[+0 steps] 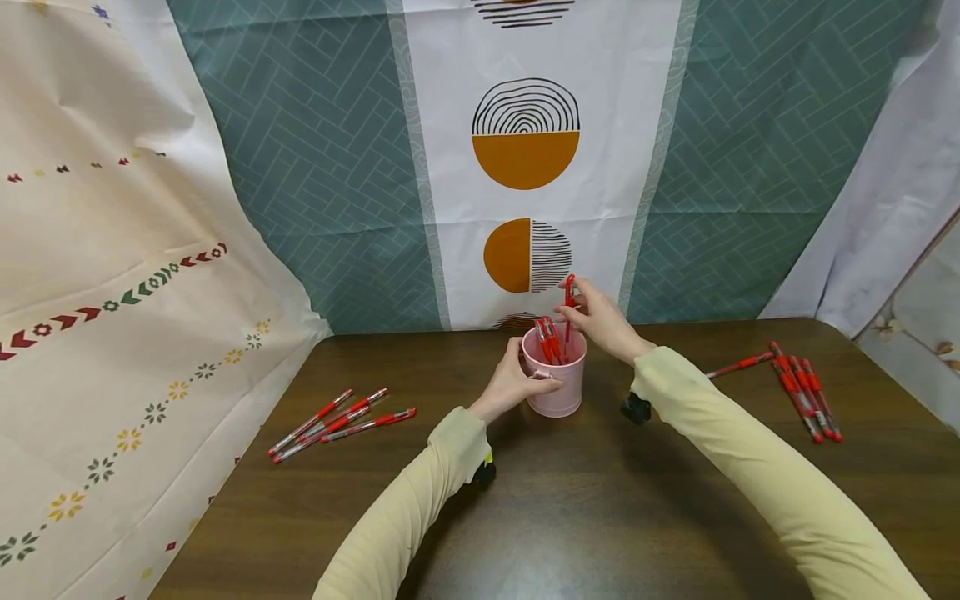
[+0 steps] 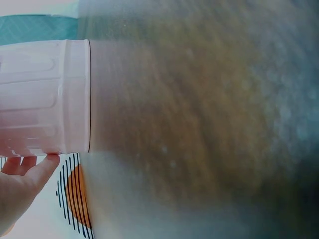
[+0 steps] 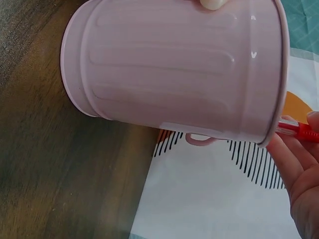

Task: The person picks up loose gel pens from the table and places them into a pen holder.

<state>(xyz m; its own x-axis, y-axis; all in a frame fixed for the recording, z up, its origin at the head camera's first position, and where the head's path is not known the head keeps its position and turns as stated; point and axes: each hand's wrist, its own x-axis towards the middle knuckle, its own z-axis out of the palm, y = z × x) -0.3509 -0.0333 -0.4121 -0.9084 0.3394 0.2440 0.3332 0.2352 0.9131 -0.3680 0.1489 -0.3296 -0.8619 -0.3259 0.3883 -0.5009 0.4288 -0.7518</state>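
Observation:
A pink cup (image 1: 557, 402) stands upright on the table, with red pens (image 1: 549, 340) leaning inside it. The left hand (image 1: 513, 385) grips the cup's left side, its thumb across the front; in the left wrist view its fingers touch the pink wall (image 2: 35, 99). Above the rim, the right hand (image 1: 600, 321) pinches a red pen (image 1: 569, 292) whose lower part is inside the cup. The right wrist view shows that pen (image 3: 304, 131) at the rim of the cup (image 3: 164, 64), held by the right hand (image 3: 304, 184).
Several red pens (image 1: 337, 423) lie on the left of the brown table (image 1: 555, 517). More pens (image 1: 806, 396) lie on the right, one of them (image 1: 738, 367) apart at an angle. A patterned cloth (image 1: 525, 200) hangs behind the table.

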